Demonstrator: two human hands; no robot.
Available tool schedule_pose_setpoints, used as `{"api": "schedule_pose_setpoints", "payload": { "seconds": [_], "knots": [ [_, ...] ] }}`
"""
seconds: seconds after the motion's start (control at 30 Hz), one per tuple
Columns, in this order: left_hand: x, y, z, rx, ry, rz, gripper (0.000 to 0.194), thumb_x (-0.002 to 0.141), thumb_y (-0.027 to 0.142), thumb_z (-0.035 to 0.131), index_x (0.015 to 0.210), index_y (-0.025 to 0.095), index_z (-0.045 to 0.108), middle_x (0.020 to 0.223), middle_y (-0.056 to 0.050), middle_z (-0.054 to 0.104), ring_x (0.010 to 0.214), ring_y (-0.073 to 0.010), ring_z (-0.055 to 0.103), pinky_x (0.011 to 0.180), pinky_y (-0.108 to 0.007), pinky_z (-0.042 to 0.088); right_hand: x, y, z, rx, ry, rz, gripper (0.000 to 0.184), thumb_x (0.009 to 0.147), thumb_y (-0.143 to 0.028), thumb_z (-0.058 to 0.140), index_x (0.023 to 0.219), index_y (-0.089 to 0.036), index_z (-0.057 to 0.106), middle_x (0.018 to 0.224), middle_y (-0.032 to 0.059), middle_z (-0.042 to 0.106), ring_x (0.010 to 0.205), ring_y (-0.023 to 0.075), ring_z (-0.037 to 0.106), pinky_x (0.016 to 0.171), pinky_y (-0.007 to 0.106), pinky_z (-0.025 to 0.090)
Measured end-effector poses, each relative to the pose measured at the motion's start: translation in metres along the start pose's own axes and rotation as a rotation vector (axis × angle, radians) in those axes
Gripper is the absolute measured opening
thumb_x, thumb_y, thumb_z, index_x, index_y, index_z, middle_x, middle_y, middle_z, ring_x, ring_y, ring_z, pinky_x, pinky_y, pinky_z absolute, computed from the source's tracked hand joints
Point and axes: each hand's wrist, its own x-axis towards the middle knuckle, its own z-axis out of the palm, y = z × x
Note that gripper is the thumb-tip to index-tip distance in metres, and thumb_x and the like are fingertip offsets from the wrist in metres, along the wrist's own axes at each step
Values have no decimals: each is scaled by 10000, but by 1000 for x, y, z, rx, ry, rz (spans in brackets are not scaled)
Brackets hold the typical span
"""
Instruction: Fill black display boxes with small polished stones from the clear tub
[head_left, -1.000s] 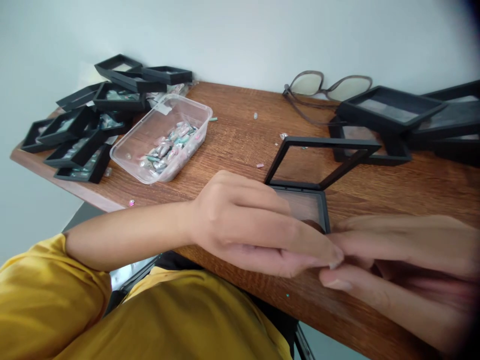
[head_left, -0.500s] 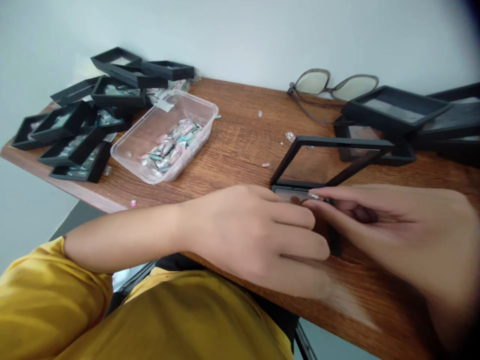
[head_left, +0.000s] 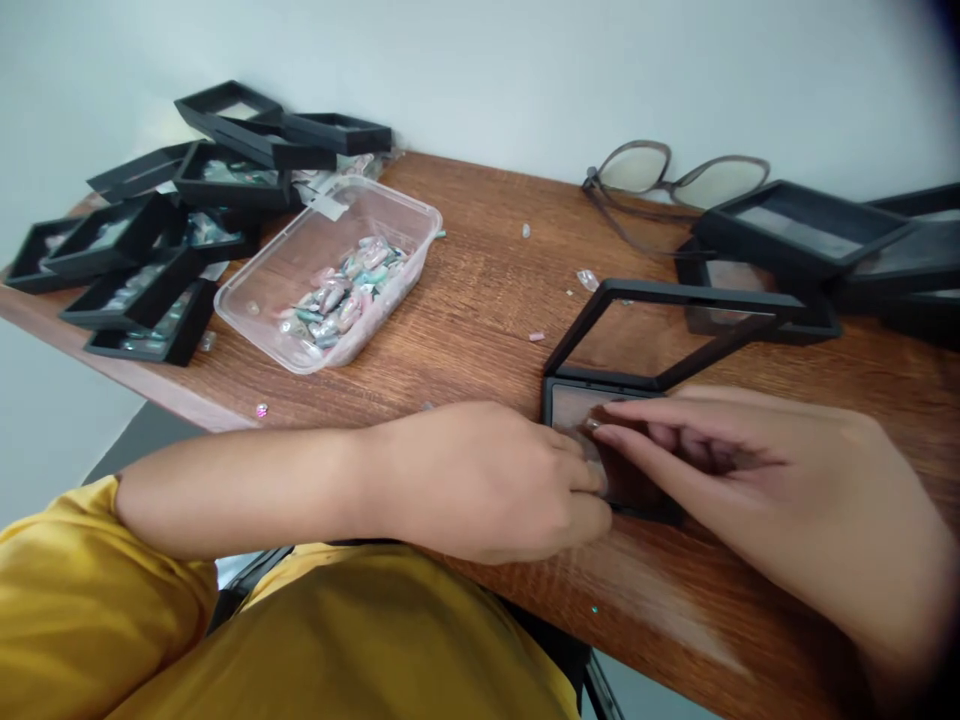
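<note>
An open black display case (head_left: 600, 385) lies on the wooden table (head_left: 480, 290), its clear-film lid (head_left: 675, 330) tilted up behind the base. My left hand (head_left: 487, 480) rests at the case's front left corner, fingers curled against its edge. My right hand (head_left: 757, 480) lies over the base, its fingertips pressing a small pale piece (head_left: 592, 425) onto the film inside. The piece is mostly hidden by my fingers.
A clear plastic tub (head_left: 330, 270) of several small shiny stones stands to the left. Black cases are piled at the far left (head_left: 150, 260) and at the far right (head_left: 810, 235). Glasses (head_left: 675, 180) lie by the wall. Loose stones (head_left: 586, 278) dot the table.
Both hands moved from the table's front edge up onto the case base. My right fingertips now press inside the base; my left hand's fingers have curled at its corner.
</note>
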Motion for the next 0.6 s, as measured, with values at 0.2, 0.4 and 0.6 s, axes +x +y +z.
{"api": "schedule_pose_setpoints", "payload": {
  "seconds": [0.2,0.4,0.6],
  "knots": [
    [-1,0,-1,-53,-54,6,204,995,177,567,1058,148,758,1151,-116,800,1079,-204,751,933,-307,629,3,0,5,50,0,8,283,1062,-506,606,927,-325,776,900,-114,722,713,102,692,486,252,459],
    [0,2,1,-74,-66,-31,180,974,206,589,1043,155,747,1130,-117,795,996,-209,756,859,-316,634,5,-8,11,-29,22,18,382,1075,-532,569,881,-263,759,778,-62,685,575,97,613,456,254,412],
    [1,3,5,-47,-67,-39,231,1011,245,540,1096,176,744,1169,-104,796,1040,-205,760,858,-313,628,11,-17,17,-41,84,42,460,1079,-560,543,798,-252,738,774,-58,688,615,114,648,474,265,417]
  ]
}}
